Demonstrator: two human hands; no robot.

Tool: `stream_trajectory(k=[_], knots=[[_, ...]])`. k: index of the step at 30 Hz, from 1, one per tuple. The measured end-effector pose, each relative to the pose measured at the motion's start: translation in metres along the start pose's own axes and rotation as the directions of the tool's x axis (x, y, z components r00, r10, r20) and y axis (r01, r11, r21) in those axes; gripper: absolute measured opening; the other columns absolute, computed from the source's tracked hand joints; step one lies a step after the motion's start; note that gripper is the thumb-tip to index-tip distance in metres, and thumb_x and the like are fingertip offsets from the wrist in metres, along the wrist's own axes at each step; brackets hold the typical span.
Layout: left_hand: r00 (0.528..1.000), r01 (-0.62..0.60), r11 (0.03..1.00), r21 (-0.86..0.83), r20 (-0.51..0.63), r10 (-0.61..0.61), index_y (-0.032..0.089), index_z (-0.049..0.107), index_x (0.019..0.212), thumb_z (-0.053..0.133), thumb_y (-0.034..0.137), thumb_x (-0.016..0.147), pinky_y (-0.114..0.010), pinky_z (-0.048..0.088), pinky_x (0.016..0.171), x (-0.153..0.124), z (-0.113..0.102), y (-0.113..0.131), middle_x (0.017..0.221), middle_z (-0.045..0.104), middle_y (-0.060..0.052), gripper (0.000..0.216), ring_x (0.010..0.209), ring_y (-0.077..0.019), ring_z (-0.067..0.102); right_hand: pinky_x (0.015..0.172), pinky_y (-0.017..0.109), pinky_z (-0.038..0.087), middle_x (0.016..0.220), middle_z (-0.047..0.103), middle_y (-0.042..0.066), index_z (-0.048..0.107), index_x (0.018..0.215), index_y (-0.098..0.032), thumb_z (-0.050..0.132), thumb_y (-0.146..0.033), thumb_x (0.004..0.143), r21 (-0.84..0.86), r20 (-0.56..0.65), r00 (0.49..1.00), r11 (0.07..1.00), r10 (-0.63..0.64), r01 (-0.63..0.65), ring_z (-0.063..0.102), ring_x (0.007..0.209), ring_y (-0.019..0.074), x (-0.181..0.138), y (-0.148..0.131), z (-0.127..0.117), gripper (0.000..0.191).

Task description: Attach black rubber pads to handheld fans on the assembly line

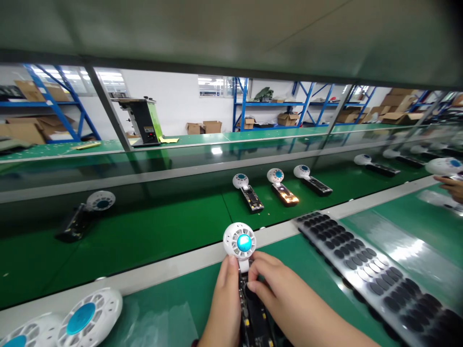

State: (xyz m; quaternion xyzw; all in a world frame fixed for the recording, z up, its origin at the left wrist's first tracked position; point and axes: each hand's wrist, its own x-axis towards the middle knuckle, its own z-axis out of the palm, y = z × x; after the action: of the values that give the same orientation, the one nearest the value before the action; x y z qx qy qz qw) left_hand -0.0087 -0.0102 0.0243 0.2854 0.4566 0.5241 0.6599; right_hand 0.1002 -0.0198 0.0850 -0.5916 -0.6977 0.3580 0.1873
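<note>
A handheld fan with a round white head and blue centre (239, 241) stands upright before me, its dark handle open so the circuit board (246, 308) shows. Along its left side, my left hand (226, 294) is closed around the handle, thumb just below the head. My right hand (271, 284) is closed in a pinch over the upper board, with its fingertips on a small black round pad (249, 291). Whether the pad lies against the board, I cannot tell. To the right lies a clear sheet of black round pads (361, 265).
A green conveyor belt (173, 212) crosses ahead, carrying several similar fans, one with its board lit (285, 195). Two larger-looking white fan heads (90, 318) sit at the lower left. At the right edge, another person's hand (452, 188) holds a fan. A shelf (231, 33) hangs overhead.
</note>
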Motion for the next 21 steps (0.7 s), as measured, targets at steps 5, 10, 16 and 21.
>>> stream_trajectory(k=[5, 10, 16, 21], knots=[[1.0, 0.02, 1.0, -0.013, -0.018, -0.02, 0.015, 0.061, 0.101, 0.05, 0.047, 0.079, -0.031, 0.04, 0.087, 0.0, 0.001, -0.003, 0.102, 0.067, -0.01, 0.041, 0.105, -0.0259, 0.054, 0.088, 0.031, 0.04, 0.111, 0.053, 0.002, 0.047, 0.071, -0.023, 0.045, -0.012, 0.078, 0.09, -0.113, 0.992, 0.994, -0.05, 0.06, 0.047, 0.108, 0.0189, -0.003, 0.015, 0.015, 0.013], [0.998, 0.014, 0.998, -0.069, -0.056, -0.018, 0.016, 0.063, 0.096, 0.053, 0.052, 0.075, -0.036, 0.042, 0.085, 0.0, 0.003, -0.007, 0.094, 0.068, -0.01, 0.043, 0.093, -0.0277, 0.059, 0.091, 0.033, 0.04, 0.121, 0.05, 0.004, 0.053, 0.091, -0.025, 0.047, -0.017, 0.076, 0.229, -0.179, 0.984, 0.972, -0.006, 0.048, 0.048, 0.111, 0.0195, -0.004, 0.028, 0.028, 0.017], [0.993, -0.042, 0.998, -0.045, -0.112, 0.036, 0.02, 0.064, 0.094, 0.056, 0.064, 0.063, -0.034, 0.04, 0.088, -0.005, 0.006, -0.004, 0.101, 0.066, -0.008, 0.055, 0.101, -0.0288, 0.055, 0.089, 0.03, 0.043, 0.11, 0.059, 0.007, 0.036, 0.125, -0.021, 0.052, -0.024, 0.073, 0.631, 0.021, 1.0, 0.775, -0.008, -0.007, 0.058, 0.097, 0.0186, -0.002, 0.034, 0.027, 0.055], [0.971, -0.002, 0.994, 0.109, -0.238, 0.028, 0.024, 0.062, 0.101, 0.053, 0.072, 0.057, -0.033, 0.039, 0.088, -0.018, 0.01, 0.003, 0.107, 0.064, -0.006, 0.066, 0.105, -0.0286, 0.053, 0.093, 0.032, 0.04, 0.112, 0.059, 0.007, 0.041, 0.12, -0.023, 0.057, -0.025, 0.072, 0.722, 0.026, 0.994, 0.689, -0.107, 0.056, 0.052, 0.109, 0.0211, -0.011, 0.021, 0.015, 0.051]])
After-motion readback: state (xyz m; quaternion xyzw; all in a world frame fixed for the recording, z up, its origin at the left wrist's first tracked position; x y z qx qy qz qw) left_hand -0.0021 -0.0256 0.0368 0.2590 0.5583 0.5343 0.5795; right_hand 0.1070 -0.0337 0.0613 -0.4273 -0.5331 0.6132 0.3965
